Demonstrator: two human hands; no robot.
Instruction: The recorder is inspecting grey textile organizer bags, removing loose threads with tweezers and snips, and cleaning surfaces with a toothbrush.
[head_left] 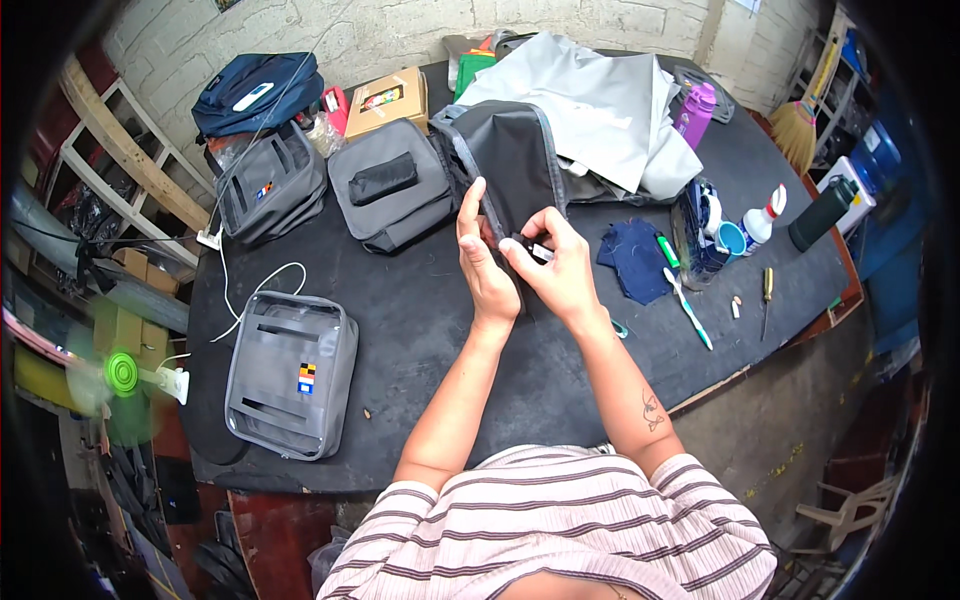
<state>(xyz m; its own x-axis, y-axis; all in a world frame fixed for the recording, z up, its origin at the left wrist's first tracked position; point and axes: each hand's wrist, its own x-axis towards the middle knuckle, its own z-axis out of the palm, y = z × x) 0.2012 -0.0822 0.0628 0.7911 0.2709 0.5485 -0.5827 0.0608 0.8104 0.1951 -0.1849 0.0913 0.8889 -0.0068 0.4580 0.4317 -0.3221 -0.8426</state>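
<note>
A dark grey bag [510, 150] with a piped edge stands upright in front of me, its near side partly behind my hands. My left hand [487, 275] lies along the bag's left edge, fingers stretched upward and thumb apart. Close beside it, my right hand [562, 272] is closed with bent fingers on a small black-and-white object [541, 252] held near the bag's lower edge. Most of that object is hidden by the fingers, so its kind does not show.
Grey bags [292, 375] lie at left and behind. Grey sheet material [580, 100] covers the back. At right are a navy cloth [637, 260], toothbrush [688, 310], screwdriver [767, 300], spray bottle [762, 220] and dark green bottle [822, 213]. A fan [122, 373] spins at left.
</note>
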